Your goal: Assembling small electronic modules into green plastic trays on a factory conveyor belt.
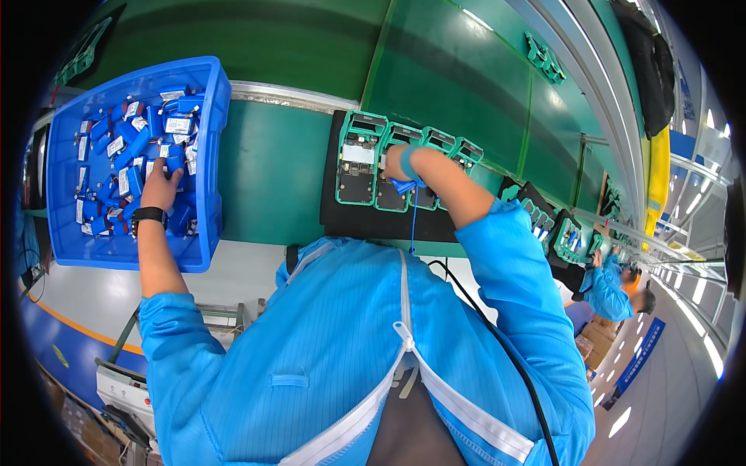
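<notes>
My left hand (159,190), with a black watch band on its wrist, reaches into a blue plastic bin (214,163) of blue battery packs with white labels. Its thumb and fingers close around one battery pack (175,158) at the bin's right side. My right hand (396,163) is over the second of several green frames (391,200) holding dark circuit boards, set in a row on a black mat. A teal wrist strap (407,164) circles that wrist, and a blue cord hangs below it. A small blue piece (402,187) shows beneath the hand; the right fingers are mostly hidden.
The leftmost green frame (357,175) lies beside my right hand on the black mat (332,210). A metal rail (291,96) runs behind the green bench. More frames (571,237) lie farther right, where another person (610,291) in blue works.
</notes>
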Motion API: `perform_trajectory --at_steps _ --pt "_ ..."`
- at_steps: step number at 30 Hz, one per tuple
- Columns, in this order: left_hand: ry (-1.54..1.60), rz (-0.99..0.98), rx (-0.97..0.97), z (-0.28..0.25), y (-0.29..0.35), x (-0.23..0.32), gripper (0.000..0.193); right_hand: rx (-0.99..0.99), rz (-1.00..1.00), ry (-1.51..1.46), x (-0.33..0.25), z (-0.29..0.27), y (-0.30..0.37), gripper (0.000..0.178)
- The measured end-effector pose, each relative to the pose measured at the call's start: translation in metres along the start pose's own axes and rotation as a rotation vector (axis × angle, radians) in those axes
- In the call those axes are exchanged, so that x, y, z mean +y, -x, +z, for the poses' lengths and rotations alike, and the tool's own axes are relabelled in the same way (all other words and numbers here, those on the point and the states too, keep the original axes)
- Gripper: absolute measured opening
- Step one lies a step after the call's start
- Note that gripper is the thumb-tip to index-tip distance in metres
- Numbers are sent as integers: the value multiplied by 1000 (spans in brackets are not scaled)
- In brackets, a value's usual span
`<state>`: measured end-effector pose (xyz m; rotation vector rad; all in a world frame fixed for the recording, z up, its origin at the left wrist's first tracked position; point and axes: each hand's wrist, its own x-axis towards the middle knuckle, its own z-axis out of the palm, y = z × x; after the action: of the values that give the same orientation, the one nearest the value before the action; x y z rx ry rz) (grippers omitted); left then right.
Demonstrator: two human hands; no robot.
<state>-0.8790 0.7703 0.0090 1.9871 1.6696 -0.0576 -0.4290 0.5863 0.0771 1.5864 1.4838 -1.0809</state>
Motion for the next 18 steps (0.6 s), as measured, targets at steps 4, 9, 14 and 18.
perform_trajectory --at_steps 4,9,14,18 --pt "-59 70 -63 -5 -10 12 43 -99 166 -127 20 23 -57 38" --pt "156 120 233 -23 14 16 48 63 66 -108 16 11 -13 44" --pt "635 192 213 -72 77 127 35 677 24 -146 -13 31 63 31" --pt "1016 296 -99 -43 123 187 32 753 -451 -1108 -50 38 98 33"
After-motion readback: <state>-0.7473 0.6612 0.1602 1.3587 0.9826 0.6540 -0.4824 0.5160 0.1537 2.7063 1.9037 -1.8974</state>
